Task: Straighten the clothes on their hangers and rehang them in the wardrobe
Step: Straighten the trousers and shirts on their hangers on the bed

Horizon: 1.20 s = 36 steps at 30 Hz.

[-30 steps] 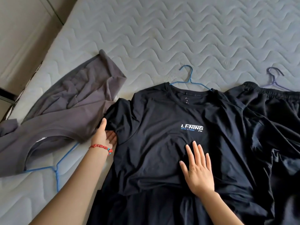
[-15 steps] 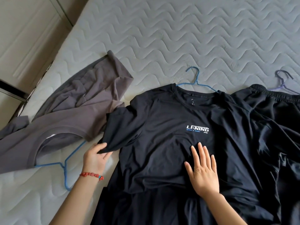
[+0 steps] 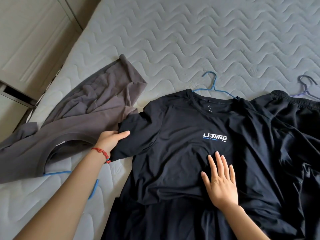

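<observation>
Step in hand: you are straightening the black Li-Ning T-shirt (image 3: 199, 153) on its blue hanger (image 3: 213, 86), working on the sleeve on your left side; nothing is rehung yet, as far as this view shows.
Where the shirt is: flat on the quilted mattress (image 3: 190, 40), chest up, the hanger's hook poking out of the collar toward the far side of the bed.
Left hand (image 3: 110, 142): you are grasping the edge of that sleeve, thumb on top of the cloth and the other fingers hidden beneath it; a red bead bracelet (image 3: 102, 154) sits on the wrist.
Right hand (image 3: 220, 182): released and flat, fingers straight and a little spread, palm pressing the shirt's front just below the printed logo. It holds nothing.
Next move, as a judgement: draw the sleeve outward and lay it flat while the right palm pins the body, then smooth the creases across the belly. After that, lift it by the hook toward the wardrobe (image 3: 31, 40) at your left.
Watch for: the sleeve lies touching the grey garment (image 3: 72, 129), so a careless tug could drag that too.
Waiting: the grey garment on another blue hanger (image 3: 57, 173), and a black garment with an elastic waistband (image 3: 297, 104) on a purple hanger (image 3: 305, 84).
</observation>
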Each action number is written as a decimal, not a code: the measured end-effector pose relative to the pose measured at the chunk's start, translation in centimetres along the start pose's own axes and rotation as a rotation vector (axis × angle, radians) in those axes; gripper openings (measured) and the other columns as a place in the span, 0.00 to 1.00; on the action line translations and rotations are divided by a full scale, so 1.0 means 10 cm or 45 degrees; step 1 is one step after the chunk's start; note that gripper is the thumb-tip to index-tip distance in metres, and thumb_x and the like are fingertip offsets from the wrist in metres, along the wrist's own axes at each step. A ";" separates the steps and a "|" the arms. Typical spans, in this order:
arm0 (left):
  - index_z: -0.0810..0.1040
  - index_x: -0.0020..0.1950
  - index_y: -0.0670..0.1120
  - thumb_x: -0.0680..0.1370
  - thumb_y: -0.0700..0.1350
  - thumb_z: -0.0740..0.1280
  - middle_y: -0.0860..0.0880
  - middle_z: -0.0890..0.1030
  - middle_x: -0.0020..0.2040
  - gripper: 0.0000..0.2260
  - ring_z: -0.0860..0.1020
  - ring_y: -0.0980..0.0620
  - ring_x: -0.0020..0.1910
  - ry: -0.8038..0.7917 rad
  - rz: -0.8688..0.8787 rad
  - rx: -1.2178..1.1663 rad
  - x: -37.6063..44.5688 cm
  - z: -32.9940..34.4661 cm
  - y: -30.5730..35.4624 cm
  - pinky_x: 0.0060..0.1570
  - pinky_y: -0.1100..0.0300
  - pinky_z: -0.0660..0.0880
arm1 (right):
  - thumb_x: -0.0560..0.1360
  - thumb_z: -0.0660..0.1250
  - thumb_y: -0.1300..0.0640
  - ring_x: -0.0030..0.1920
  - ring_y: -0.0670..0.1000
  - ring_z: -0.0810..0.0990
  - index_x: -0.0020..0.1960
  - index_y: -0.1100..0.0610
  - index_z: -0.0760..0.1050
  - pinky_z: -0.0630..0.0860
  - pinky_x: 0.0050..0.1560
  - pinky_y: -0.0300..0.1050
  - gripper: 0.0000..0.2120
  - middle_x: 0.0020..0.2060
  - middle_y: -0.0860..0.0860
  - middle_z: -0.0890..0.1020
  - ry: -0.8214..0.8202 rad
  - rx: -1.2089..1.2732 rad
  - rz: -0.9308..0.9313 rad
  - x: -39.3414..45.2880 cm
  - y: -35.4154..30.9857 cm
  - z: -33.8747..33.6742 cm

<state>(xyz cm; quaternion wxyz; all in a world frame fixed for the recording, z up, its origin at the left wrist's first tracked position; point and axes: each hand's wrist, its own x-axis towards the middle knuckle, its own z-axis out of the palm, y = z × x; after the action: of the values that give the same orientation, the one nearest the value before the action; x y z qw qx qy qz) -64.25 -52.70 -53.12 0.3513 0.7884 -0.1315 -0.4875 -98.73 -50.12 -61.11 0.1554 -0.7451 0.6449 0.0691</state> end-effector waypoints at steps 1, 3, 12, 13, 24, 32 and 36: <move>0.77 0.37 0.40 0.71 0.42 0.71 0.43 0.79 0.42 0.07 0.77 0.48 0.43 0.049 0.132 -0.001 -0.01 -0.01 0.02 0.48 0.55 0.73 | 0.78 0.37 0.38 0.72 0.52 0.55 0.72 0.53 0.58 0.40 0.71 0.44 0.31 0.72 0.54 0.66 -0.011 0.003 0.003 -0.01 -0.01 -0.01; 0.76 0.39 0.38 0.70 0.42 0.72 0.43 0.75 0.40 0.08 0.72 0.50 0.41 0.177 0.380 -0.064 0.00 -0.05 0.08 0.45 0.55 0.70 | 0.78 0.37 0.38 0.72 0.52 0.55 0.72 0.53 0.58 0.40 0.71 0.44 0.31 0.72 0.54 0.66 -0.025 0.005 0.013 -0.02 -0.01 -0.01; 0.74 0.61 0.40 0.75 0.39 0.65 0.42 0.78 0.57 0.15 0.76 0.46 0.56 0.643 0.552 0.040 -0.04 -0.13 -0.18 0.52 0.62 0.70 | 0.74 0.38 0.35 0.75 0.47 0.41 0.76 0.50 0.48 0.35 0.72 0.44 0.34 0.75 0.47 0.46 0.006 0.085 -0.090 0.00 0.01 -0.05; 0.75 0.60 0.40 0.75 0.38 0.65 0.41 0.79 0.58 0.14 0.76 0.45 0.57 0.643 0.584 0.089 -0.15 -0.11 -0.30 0.50 0.66 0.70 | 0.75 0.43 0.37 0.75 0.47 0.40 0.76 0.49 0.47 0.36 0.73 0.45 0.32 0.75 0.46 0.43 -0.034 0.155 -0.101 -0.01 0.01 -0.10; 0.70 0.65 0.37 0.68 0.39 0.73 0.37 0.73 0.62 0.27 0.71 0.38 0.63 0.216 0.368 0.785 -1.26 -0.05 -1.79 0.64 0.47 0.67 | 0.68 0.55 0.51 0.55 0.60 0.75 0.53 0.63 0.79 0.72 0.55 0.60 0.24 0.56 0.62 0.79 0.552 0.542 0.507 -1.46 0.32 -0.13; 0.70 0.61 0.41 0.69 0.42 0.74 0.41 0.75 0.62 0.24 0.73 0.41 0.62 -0.013 0.067 0.620 -1.35 -0.25 -1.91 0.59 0.51 0.68 | 0.60 0.75 0.58 0.49 0.71 0.79 0.55 0.74 0.75 0.74 0.53 0.66 0.29 0.44 0.72 0.79 0.272 0.806 1.101 -2.42 0.42 0.23; 0.72 0.60 0.36 0.68 0.36 0.73 0.36 0.74 0.63 0.22 0.71 0.41 0.64 -0.093 0.000 0.578 -1.42 -0.32 -2.05 0.62 0.53 0.66 | 0.55 0.80 0.67 0.52 0.69 0.76 0.56 0.74 0.73 0.72 0.56 0.62 0.33 0.46 0.72 0.78 0.237 0.978 1.354 -2.57 0.39 0.18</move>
<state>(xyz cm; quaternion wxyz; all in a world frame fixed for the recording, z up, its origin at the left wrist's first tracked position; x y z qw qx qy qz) -71.18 -28.80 -56.55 0.1598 0.8290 -0.2504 -0.4738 -106.44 -25.91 -55.54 0.2984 -0.2198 0.9143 -0.1632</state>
